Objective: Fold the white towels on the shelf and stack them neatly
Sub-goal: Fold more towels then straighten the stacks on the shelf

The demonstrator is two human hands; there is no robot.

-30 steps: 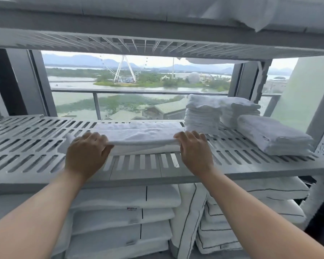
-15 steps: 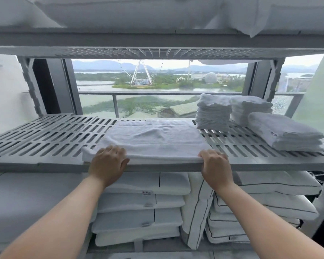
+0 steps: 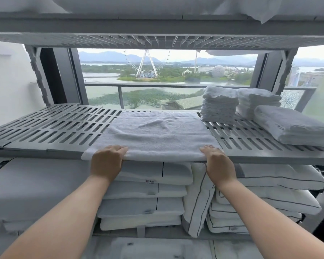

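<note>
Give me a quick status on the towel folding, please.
Gripping: left hand, right hand on towel near edge. Lies flat on shelf. Nothing blocking; folded stacks sit right.

1. A wide, dark-framed window [image 3: 166,77] stood behind, letting in grey daylight.
2. Outside ran a balcony railing [image 3: 148,85], with a Ferris wheel [image 3: 147,62], water [image 3: 101,74] and hills [image 3: 110,56] beyond.
3. A white wall [image 3: 9,81] stood left.

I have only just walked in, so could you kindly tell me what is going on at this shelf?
A person is working on a white towel that lies spread flat on the slotted grey shelf. The left hand and the right hand each grip its near edge at the shelf's front lip, one near each corner. Further right stand two stacks of folded towels, with a larger folded towel nearer the front. Pillows are piled on the shelf below.
</note>
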